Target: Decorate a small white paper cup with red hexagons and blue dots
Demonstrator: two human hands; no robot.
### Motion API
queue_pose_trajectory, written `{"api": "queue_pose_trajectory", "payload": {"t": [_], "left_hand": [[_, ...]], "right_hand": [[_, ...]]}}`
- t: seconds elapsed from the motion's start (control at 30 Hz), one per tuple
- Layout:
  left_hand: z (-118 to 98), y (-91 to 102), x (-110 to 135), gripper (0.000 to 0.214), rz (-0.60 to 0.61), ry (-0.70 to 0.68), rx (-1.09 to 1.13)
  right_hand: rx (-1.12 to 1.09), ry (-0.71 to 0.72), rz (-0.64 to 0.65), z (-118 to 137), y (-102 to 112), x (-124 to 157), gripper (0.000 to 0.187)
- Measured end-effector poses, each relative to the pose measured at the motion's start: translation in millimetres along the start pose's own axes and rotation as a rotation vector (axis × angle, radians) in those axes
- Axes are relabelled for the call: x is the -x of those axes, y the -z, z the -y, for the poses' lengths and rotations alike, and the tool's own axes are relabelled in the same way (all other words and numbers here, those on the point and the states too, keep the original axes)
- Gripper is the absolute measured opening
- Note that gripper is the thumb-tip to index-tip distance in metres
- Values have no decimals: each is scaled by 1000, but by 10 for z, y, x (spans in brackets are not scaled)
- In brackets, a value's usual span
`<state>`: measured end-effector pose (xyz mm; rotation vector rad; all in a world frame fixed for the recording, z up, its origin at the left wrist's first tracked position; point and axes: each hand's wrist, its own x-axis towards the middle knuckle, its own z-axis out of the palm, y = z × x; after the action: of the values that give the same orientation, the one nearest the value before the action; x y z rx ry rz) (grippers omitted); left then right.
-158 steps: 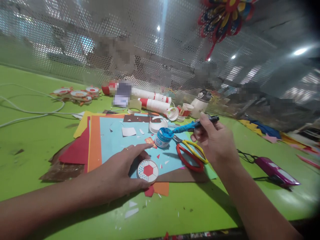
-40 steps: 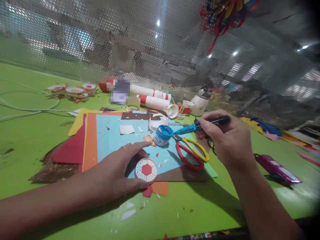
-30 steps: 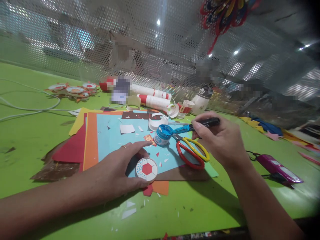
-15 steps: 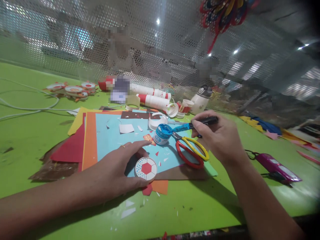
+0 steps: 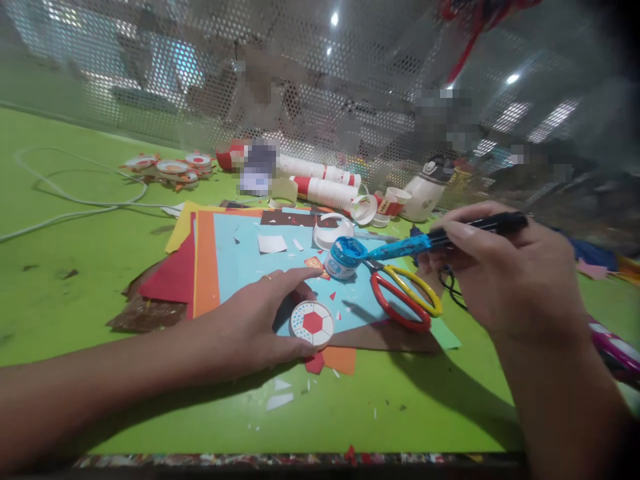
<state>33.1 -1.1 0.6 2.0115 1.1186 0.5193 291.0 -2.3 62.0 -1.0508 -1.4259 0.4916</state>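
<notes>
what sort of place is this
Probably a paper-craft workspace: red-and-yellow-handled metal scissors, an open round jar of blue paint-like paste and stacked sheets of coloured paper.

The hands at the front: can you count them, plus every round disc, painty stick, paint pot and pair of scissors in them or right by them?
Left hand and right hand: 2
Disc: 1
Stick: 1
Pot: 1
Scissors: 1
Total: 6

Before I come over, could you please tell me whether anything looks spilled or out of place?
No clear spill, but the black-handled tool in the right hand is messily caked blue well above its tip, and paper scraps litter the blue sheet and green table.
</notes>
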Motion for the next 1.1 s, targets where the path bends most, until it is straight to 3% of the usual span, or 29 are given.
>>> {"api": "queue_pose_trajectory", "payload": {"t": [0.13, 0.27, 0.67, 1.1], "left_hand": [[-14, 2, -4, 85, -3, -6, 50], [15, -9, -4, 86, -13, -43, 72], [-58, 15, -2, 77, -4, -56, 49], [-73, 21, -10, 74, 14, -36, 44]], "right_hand": [[-38, -89, 171, 33, -151, 171, 7], [112, -68, 256, 47, -296, 302, 15], [286, 33, 291, 50, -431, 401, 17], [284, 62, 325, 64, -469, 398, 8]]}}
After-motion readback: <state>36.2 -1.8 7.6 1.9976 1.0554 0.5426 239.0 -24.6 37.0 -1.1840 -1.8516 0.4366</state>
